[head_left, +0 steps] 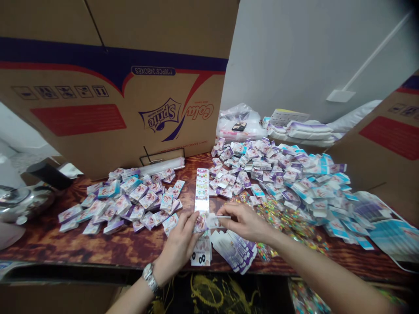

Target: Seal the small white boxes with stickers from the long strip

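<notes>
My left hand [183,233], with a metal watch on the wrist, grips a small printed carton [200,223] near the table's front edge. My right hand [240,219] pinches at the carton's white right end [213,221]; whether a flap or an insert is between the fingertips is too small to tell. Beneath the carton runs a long sticker strip [202,192] printed with rows of small coloured pictures. Just below my right hand lies a fanned stack of flattened white and purple cartons [234,250]. Small candies in clear wrappers [284,218] spread under and beyond my right forearm.
Folded cartons [131,200] form a heap on the left. A larger carton heap [281,170] covers the right, beside flat blue cartons [394,237]. A big cardboard box [108,100] rises behind, another cardboard box [386,144] at right. A shiny metal kettle [26,203] stands far left.
</notes>
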A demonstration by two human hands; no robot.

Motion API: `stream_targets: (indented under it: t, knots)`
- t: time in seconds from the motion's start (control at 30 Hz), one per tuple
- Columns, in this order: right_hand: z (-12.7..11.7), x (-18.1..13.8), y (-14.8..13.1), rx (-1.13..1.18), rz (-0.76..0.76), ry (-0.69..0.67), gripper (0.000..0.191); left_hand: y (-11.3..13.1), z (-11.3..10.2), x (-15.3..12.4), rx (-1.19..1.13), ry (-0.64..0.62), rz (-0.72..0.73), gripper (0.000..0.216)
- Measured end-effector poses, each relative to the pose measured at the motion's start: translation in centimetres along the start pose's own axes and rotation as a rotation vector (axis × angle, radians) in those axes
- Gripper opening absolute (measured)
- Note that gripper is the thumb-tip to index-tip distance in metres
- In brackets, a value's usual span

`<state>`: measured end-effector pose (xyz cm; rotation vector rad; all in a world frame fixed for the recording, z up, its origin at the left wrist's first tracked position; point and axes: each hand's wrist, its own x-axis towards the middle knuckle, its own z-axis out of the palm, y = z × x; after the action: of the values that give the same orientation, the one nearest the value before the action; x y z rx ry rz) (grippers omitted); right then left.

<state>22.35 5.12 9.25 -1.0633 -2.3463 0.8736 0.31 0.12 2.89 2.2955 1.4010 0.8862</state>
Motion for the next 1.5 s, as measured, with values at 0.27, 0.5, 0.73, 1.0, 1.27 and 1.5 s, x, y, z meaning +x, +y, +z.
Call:
stream_targets:
  t: [0.27,0.5,0.73,1.0,1.27,1.5]
  knots:
    - [1.3,0.4,2.3,0.384,0.143,-0.127,0.016,-0.1,0.6,-0.7,0.095,0.040,0.067,0.051]
    - [0.6,-0.8,1.0,-0.574,-0.477,0.237,0.019,0.5,-0.1,-0.2,-0.092,-0.046,-0.030,0.045]
    - [1.1,-1.8,1.8,-0.959,-0.853,0.210,0.014,0.5,-0.6,0.0,-0.189,-0.133,-0.086,0.041]
    - [1.2,-1.7,1.4,-0.751,-0.883,0.150,0.018,1.0,-0.4,-0.1,-0.125,-0.122,-0.063,0.045]
    - [1.9,-1.9,0.9,-0.352,-0.542,0.090,0.033,1.1,-0.1,-0.1,-0.199,-0.140,-0.056,0.050]
    - [4.2,-2.3,-0.6,-0.019,-0.089,0.310,0.028,1.4,1.3,-0.5,0.023,-0.075,-0.054,0.053]
